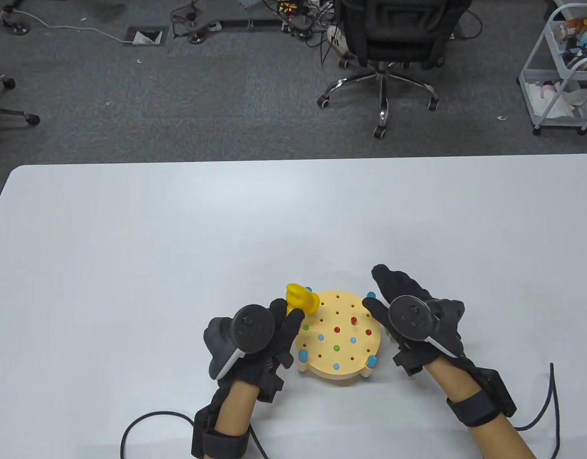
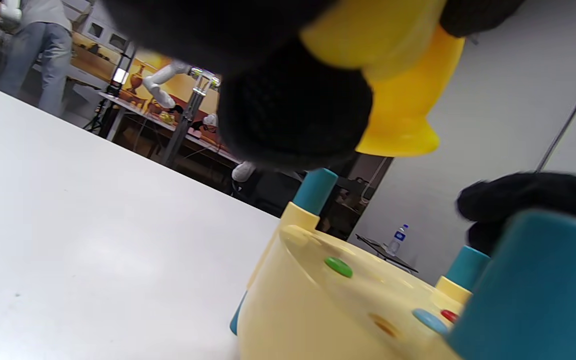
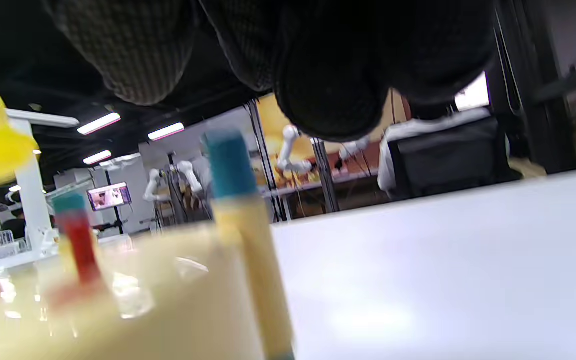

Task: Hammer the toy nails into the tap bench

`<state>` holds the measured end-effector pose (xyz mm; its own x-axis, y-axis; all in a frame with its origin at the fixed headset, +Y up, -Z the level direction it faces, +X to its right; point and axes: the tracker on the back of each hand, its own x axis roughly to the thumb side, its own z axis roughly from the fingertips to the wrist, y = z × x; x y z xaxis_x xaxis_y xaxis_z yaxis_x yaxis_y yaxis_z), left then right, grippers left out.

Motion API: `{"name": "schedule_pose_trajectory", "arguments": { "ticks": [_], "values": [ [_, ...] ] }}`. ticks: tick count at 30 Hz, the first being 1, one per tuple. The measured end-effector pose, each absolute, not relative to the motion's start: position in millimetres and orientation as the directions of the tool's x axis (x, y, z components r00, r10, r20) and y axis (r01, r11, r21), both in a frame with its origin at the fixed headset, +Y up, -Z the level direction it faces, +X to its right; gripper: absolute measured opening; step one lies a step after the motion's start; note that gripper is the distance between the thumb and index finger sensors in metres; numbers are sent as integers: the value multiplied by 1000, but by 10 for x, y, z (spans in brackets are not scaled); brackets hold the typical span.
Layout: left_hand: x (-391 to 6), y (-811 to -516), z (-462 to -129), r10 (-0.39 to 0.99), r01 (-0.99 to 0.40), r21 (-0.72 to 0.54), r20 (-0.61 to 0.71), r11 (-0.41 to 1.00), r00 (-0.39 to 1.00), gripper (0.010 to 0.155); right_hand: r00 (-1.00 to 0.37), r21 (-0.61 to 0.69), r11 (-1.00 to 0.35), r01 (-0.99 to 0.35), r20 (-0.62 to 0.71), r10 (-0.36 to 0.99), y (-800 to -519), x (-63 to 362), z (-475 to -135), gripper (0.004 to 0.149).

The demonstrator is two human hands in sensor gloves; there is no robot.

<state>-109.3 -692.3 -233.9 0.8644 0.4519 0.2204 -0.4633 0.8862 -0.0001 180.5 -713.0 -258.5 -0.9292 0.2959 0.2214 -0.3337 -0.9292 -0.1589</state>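
Note:
A round cream tap bench (image 1: 341, 334) with blue-capped legs stands near the table's front edge, with red, green and blue toy nails in its holes. One red nail (image 1: 354, 320) stands proud of the top; it also shows in the right wrist view (image 3: 80, 245). My left hand (image 1: 269, 330) grips a yellow toy hammer (image 1: 301, 299) at the bench's left rim, its head (image 2: 398, 115) held above the bench (image 2: 328, 310). My right hand (image 1: 394, 301) is spread open beside the bench's right rim, holding nothing.
The white table (image 1: 179, 239) stretches far beyond the bench. Black glove cables (image 1: 145, 425) trail at the front edge. An office chair (image 1: 394, 43) and a white cart (image 1: 561, 71) stand on the floor behind.

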Motion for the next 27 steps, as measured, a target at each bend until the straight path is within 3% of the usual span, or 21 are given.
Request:
{"name": "schedule_pose_trajectory", "arguments": {
  "ticks": [5, 10, 17, 20, 22, 23, 25, 26, 27],
  "values": [
    [-912, -6909, -2291, 361, -373, -19, 300, 928, 883, 62, -804, 55, -835, -547, 244, 543, -7494, 1903, -2734, 63],
    [-716, -6889, -2218, 282, -301, -6, 364, 954, 887, 61, -781, 42, -808, -588, 228, 581, -7610, 1947, -2760, 59],
    [-424, -6701, -2230, 83, -134, 132, 336, 982, 938, 62, -788, 41, -814, -579, 229, 571, -7622, 1939, -2763, 59],
    [-236, -6745, -2302, 66, -106, 96, 355, 990, 933, 61, -786, 51, -813, -580, 227, 575, -7619, 1938, -2767, 59],
    [-123, -6849, -2370, -65, 95, -78, 325, 992, 943, 61, -786, 53, -813, -580, 225, 575, -7623, 1936, -2769, 59],
    [-123, -6820, -2369, -103, 120, -29, 337, 992, 936, 62, -787, 53, -813, -579, 224, 575, -7624, 1936, -2769, 59],
    [-158, -6714, -2301, -40, -14, 173, 306, 985, 951, 61, -789, 56, -815, -576, 223, 573, -7625, 1932, -2770, 59],
    [-171, -6695, -2339, -20, -38, 171, 325, 985, 945, 60, -793, 54, -819, -571, 222, 568, -7626, 1932, -2771, 59],
    [-116, -6768, -2349, 8, -36, 70, 357, 997, 934, 60, -793, 54, -819, -571, 224, 567, -7626, 1931, -2771, 59]
  ]
}}
